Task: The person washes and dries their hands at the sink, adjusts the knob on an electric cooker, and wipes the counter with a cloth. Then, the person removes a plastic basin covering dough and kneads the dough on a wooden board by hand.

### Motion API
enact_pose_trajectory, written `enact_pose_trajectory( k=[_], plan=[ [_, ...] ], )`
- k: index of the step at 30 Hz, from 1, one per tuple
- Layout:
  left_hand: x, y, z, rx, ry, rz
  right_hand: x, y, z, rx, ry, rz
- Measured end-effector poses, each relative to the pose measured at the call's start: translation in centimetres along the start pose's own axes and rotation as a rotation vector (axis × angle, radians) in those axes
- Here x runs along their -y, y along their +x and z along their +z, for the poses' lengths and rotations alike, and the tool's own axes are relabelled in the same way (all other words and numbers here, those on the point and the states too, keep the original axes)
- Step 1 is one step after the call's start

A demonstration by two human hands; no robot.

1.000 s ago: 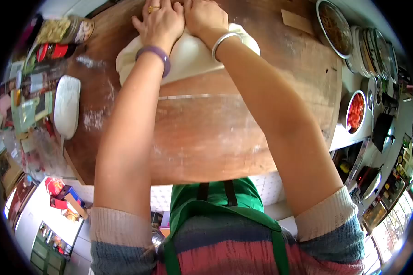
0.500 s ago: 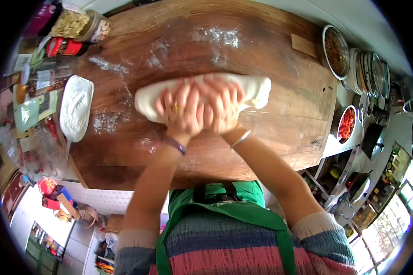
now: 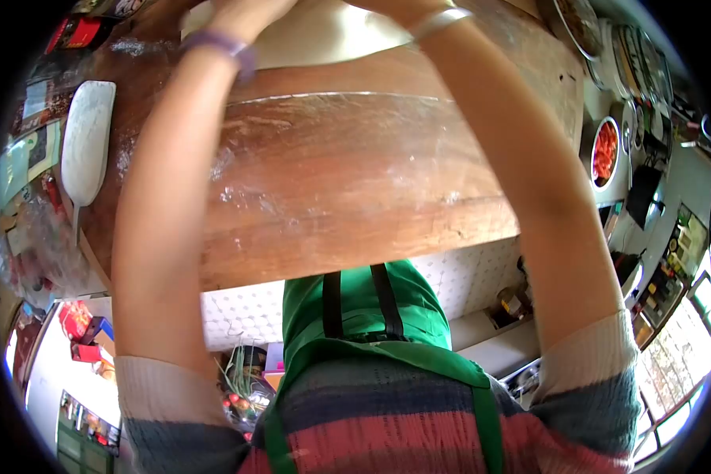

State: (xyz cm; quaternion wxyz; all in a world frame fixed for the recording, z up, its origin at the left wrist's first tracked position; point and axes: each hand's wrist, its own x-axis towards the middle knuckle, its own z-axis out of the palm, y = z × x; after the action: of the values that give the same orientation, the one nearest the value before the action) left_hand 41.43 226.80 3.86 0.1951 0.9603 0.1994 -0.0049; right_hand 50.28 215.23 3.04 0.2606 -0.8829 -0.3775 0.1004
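Note:
A wide, smooth pale slab of dough (image 3: pixel 336 35) lies at the top edge of the head view, partly cut off by it. My left hand (image 3: pixel 249 14) is over its left part, with only the wrist and back of the hand in view. My right hand (image 3: pixel 399 8) is at its right part, likewise cut off. Fingers of both hands are outside the picture, so their grip cannot be seen. Beneath the dough is the wooden board (image 3: pixel 355 174), dusted with flour in places.
A white scoop (image 3: pixel 89 142) lies at the board's left edge beside plastic bags and packets (image 3: pixel 43 237). At right stand a bowl of red chopped pieces (image 3: pixel 605 154), another metal bowl (image 3: pixel 578 30) and stacked dishes (image 3: pixel 620 63). The board's front edge is near my apron (image 3: pixel 363 308).
My hands have moved apart and forward, away from my body, to the top of the view. The thick dough roll now shows as a broader, flatter slab. The camera view has shifted.

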Motion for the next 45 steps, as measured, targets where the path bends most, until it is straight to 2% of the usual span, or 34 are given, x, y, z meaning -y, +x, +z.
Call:
enact_pose_trajectory(
  k=[1, 2, 3, 4, 6, 7, 8, 11, 12, 13, 15, 16, 17, 19, 20, 22, 23, 24, 25, 26, 27, 28, 29, 31, 32, 33, 35, 37, 38, 39, 42, 45],
  plan=[
    [-1.7, -4.1, -3.6, -0.018, -0.083, 0.094, 0.0, -2.1, -2.3, 0.07, 0.086, -0.105],
    [3.4, -4.2, -2.2, -0.02, -0.249, 0.316, 2.0, -4.9, -7.4, 0.371, 0.276, 0.155],
    [3.5, -6.7, -4.7, 0.126, -0.324, 0.361, -1.8, -5.4, -7.5, 0.282, 0.178, -0.158],
    [5.0, -8.0, -4.7, -0.077, -0.004, 0.599, -5.3, -7.8, -7.1, 0.18, -0.106, -0.288],
    [7.0, -10.8, -2.3, -0.024, -0.203, 0.411, -7.7, -11.7, -5.9, 0.08, -0.321, -0.355],
    [7.3, -11.7, -1.7, -0.005, -0.293, 0.315, -7.8, -12.7, -5.5, 0.069, -0.261, -0.298],
    [7.5, -12.0, -1.7, -0.016, -0.16, 0.281, -8.3, -12.7, -4.9, 0.117, -0.26, -0.203],
    [6.1, -13.1, -5.3, 0.115, -0.209, 0.159, -5.3, -14.0, -8.1, 0.039, -0.087, -0.153],
    [6.0, -13.6, -6.6, 0.159, -0.275, 0.202, -5.8, -14.6, -9.9, 0.142, -0.004, -0.115],
    [5.7, -14.0, -8.0, 0.281, -0.405, 0.158, -6.0, -15.0, -11.3, 0.247, 0.097, -0.007],
    [6.7, -15.4, -8.2, 0.333, -0.625, 0.044, -5.7, -16.5, -13.2, 0.463, 0.309, 0.228],
    [6.8, -16.0, -8.0, 0.449, -0.662, -0.024, -4.7, -17.5, -13.5, 0.501, 0.405, 0.331],
    [7.6, -16.3, -6.7, 0.537, -0.572, -0.068, -6.2, -18.1, -12.0, 0.538, 0.421, 0.304],
    [9.0, -17.7, -2.7, 0.563, -0.293, -0.066, -7.1, -19.4, -8.1, 0.587, 0.169, 0.383],
    [9.3, -18.2, -2.7, 0.581, -0.208, -0.048, -8.0, -20.0, -7.1, 0.545, 0.052, 0.243],
    [8.0, -16.9, -2.4, 0.271, -0.451, -0.025, -9.1, -20.5, -6.1, 0.436, -0.18, -0.033],
    [6.9, -17.0, -2.1, 0.125, -0.57, -0.031, -8.5, -20.5, -5.2, 0.325, -0.1, 0.096],
    [4.1, -15.9, -1.1, -0.063, -0.508, 0.024, -5.6, -19.8, -4.5, 0.207, -0.025, 0.228],
    [0.3, -13.8, 0.0, -0.281, -0.442, 0.104, -4.8, -18.3, -1.7, 0.019, -0.057, 0.122],
    [-3.7, -13.4, 1.2, -0.22, -0.35, 0.05, -4.0, -16.9, 1.1, -0.171, -0.107, 0.021],
    [-6.1, -14.0, 2.6, -0.145, -0.262, -0.016, -3.2, -17.2, 2.9, -0.112, -0.158, -0.027],
    [-5.7, -15.5, 4.9, -0.172, -0.179, 0.043, -2.3, -17.4, 4.6, -0.056, -0.207, -0.079],
    [-5.5, -16.7, 6.6, -0.206, -0.097, 0.109, 0.2, -19.5, 2.6, 0.259, -0.167, 0.138],
    [-6.7, -21.1, 4.6, -0.13, -0.024, 0.151, 1.5, -24.0, 0.5, -0.022, 0.013, -0.097],
    [-8.1, -24.4, 3.7, -0.172, 0.007, 0.144, 2.6, -26.6, -0.3, -0.076, 0.062, -0.107],
    [-8.8, -27.8, 4.9, -0.304, 0.045, 0.138, 3.5, -28.9, -0.8, -0.133, 0.111, -0.12],
    [-9.1, -32.3, 8.0, -0.372, 0.022, 0.152, 3.3, -32.8, 1.2, -0.308, 0.133, -0.283],
    [-8.1, -30.7, 9.3, -0.458, 0.01, 0.285, 2.2, -32.0, 2.7, -0.396, 0.166, -0.322],
    [-7.7, -28.9, 9.6, -0.432, 0.004, 0.235, 0.8, -30.1, 4.1, -0.436, 0.23, -0.343],
    [-7.6, -25.8, 8.8, -0.397, -0.002, 0.182, 0.2, -27.5, 3.6, -0.3, 0.149, -0.265],
    [-5.9, -17.1, 6.8, -0.259, -0.091, 0.118, 0.3, -19.5, 3.2, -0.229, 0.166, -0.013],
    [-4.6, -11.1, 7.1, -0.338, -0.074, 0.046, -0.7, -13.0, 4.9, -0.382, 0.104, 0.031]
  ],
)
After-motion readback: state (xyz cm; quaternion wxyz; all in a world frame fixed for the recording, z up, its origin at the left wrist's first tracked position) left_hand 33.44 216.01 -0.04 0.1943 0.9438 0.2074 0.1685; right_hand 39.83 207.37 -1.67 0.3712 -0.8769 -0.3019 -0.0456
